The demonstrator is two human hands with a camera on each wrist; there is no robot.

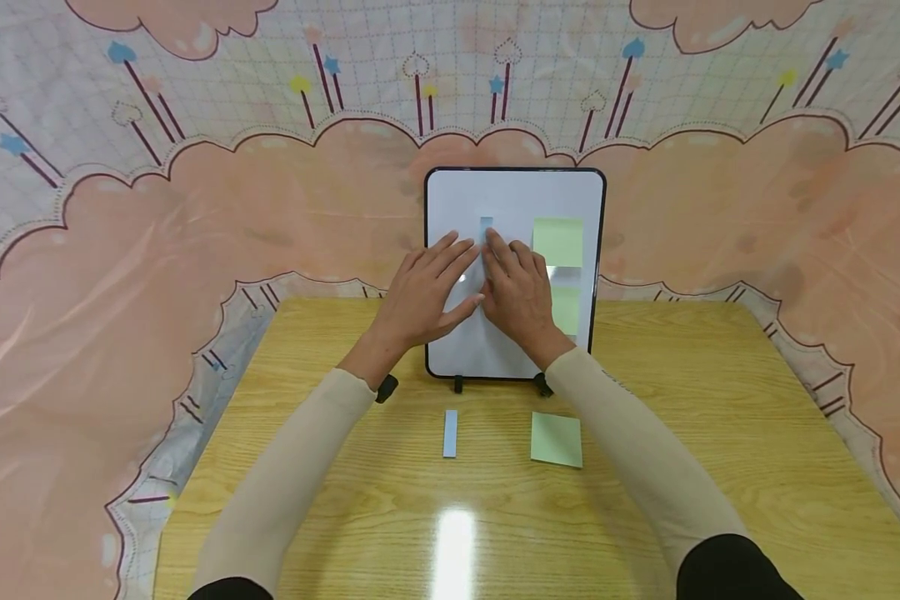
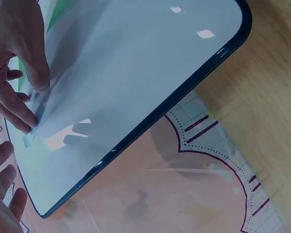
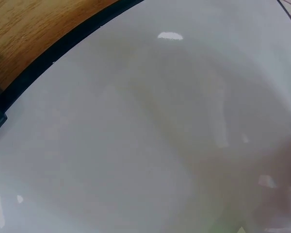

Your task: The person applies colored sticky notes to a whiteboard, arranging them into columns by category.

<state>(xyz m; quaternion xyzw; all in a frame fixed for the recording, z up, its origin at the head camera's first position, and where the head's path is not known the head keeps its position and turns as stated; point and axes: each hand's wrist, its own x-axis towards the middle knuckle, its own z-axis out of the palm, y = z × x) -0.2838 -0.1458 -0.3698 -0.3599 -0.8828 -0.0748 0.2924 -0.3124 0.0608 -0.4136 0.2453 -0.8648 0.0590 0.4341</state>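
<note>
A whiteboard (image 1: pixel 457 196) with a black rim stands upright at the back of the table. On its upper middle is a narrow light-blue paper strip (image 1: pixel 486 222). My right hand (image 1: pixel 519 292) presses its fingertips on the strip's lower part, hiding it. Just left of that, my left hand (image 1: pixel 423 296) is spread before the board with fingers extended, holding nothing. The left wrist view shows the right fingers on the strip (image 2: pixel 27 141) and the left hand's fingers (image 2: pixel 2 179) at the edge. Bare whiteboard (image 3: pixel 111 136) fills most of the right wrist view.
Two green sticky notes, an upper one (image 1: pixel 558 242) and a lower one (image 1: pixel 567 310), are on the board's right side. Another blue strip (image 1: pixel 450 433) and a green sticky note (image 1: pixel 557 440) lie on the wooden table (image 1: pixel 345 517). Black feet (image 1: pixel 458 384) support the board; a patterned cloth (image 1: pixel 307 200) hangs behind.
</note>
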